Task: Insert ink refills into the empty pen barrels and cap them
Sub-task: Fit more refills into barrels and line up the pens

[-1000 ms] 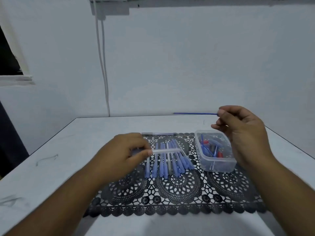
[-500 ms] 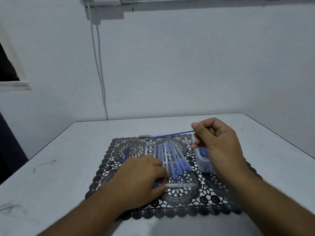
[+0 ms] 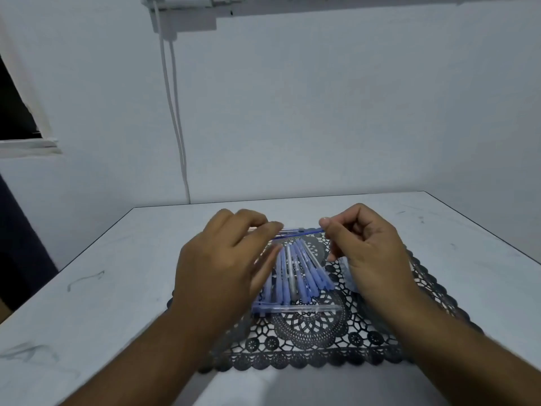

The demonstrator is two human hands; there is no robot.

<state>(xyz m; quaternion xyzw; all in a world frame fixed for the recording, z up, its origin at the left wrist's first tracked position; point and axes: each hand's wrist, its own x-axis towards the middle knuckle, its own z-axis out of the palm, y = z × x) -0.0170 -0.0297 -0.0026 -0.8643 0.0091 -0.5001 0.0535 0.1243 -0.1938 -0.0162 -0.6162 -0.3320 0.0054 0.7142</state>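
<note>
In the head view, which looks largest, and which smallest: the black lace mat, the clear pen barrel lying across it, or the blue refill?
1. Black lace mat: clearly the largest.
2. Clear pen barrel lying crosswise on the mat.
3. Blue refill, pinched by the right hand: thinnest, but the left hand partly hides it, so its length against the barrel's is unsure.

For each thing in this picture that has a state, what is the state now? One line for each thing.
Right hand: pinches one end of the blue ink refill.
Blue ink refill: held above the mat, nearly level.
Left hand: fingers straight, at the refill's other end; contact unclear.
Clear pen barrel: lies flat across the mat, free.
Capped pens: lie side by side on the mat.
Lace mat: flat on the table.
</note>
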